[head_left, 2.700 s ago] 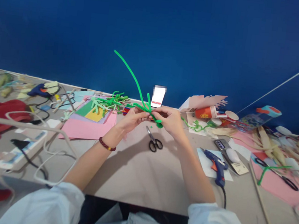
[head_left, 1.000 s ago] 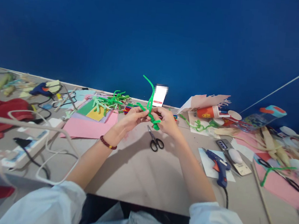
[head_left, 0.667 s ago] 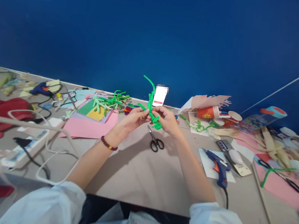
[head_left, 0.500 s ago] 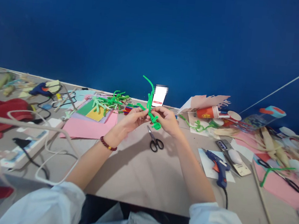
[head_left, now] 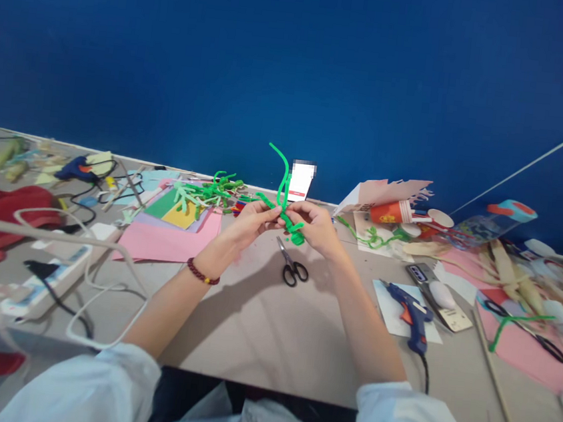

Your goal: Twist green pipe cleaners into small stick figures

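Observation:
Between my two hands is a bundle of green pipe cleaners (head_left: pixel 284 183), held above the table. My left hand (head_left: pixel 254 223) pinches it from the left, fingers closed. From the right, my right hand (head_left: pixel 316 227) grips the same bundle with thumb and fingers. Long strands stick up from the grip, one curving to the upper left. Below the fingers hangs a twisted, coiled green end (head_left: pixel 297 237). Just beneath lies a pair of scissors (head_left: pixel 292 267) with black handles, apart from my hands. Behind the bundle a phone (head_left: pixel 301 183) with a lit screen leans at the wall.
Left are pink paper (head_left: pixel 165 242), more green pipe cleaners (head_left: pixel 208 192) and a power strip (head_left: pixel 53 281) with loose cables. On the right lie a blue glue gun (head_left: pixel 414 317), a wooden stick (head_left: pixel 493 374), paper cups (head_left: pixel 393 211) and a second pair of scissors (head_left: pixel 544 343).
The upright strands have shifted slightly and spread apart at the grip. The coiled lower end has moved a little to the right. Both hands stay nearly in place.

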A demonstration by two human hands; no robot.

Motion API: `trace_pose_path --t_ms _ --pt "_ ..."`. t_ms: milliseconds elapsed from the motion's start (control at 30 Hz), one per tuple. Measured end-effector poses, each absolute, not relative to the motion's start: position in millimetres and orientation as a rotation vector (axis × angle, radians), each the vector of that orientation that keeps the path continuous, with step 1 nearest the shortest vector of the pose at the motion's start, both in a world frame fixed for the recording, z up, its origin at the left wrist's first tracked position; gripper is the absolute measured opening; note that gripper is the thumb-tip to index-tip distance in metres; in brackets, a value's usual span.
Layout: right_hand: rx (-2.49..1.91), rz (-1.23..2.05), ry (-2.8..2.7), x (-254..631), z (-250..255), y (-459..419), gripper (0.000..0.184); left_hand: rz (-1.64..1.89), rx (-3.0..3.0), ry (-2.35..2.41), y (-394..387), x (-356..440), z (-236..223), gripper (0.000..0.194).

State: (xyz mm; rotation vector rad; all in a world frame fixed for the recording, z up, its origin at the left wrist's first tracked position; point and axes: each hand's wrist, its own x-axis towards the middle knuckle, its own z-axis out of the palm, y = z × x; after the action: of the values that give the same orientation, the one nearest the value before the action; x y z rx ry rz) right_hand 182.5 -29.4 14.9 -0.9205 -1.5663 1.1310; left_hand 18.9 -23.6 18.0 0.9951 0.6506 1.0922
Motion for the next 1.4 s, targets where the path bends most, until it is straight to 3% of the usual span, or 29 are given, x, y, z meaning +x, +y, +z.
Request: trace_pose_path --t_ms 667,1400 --pt "-0.817 1.314 -1.554 179 22 -38 0.028 1.072 1.028 0.576 -24 20 11 0.031" --pt "-0.874 1.343 -1.450 176 15 -35 0.035 1.107 1.097 0.667 -19 20 5 0.041"
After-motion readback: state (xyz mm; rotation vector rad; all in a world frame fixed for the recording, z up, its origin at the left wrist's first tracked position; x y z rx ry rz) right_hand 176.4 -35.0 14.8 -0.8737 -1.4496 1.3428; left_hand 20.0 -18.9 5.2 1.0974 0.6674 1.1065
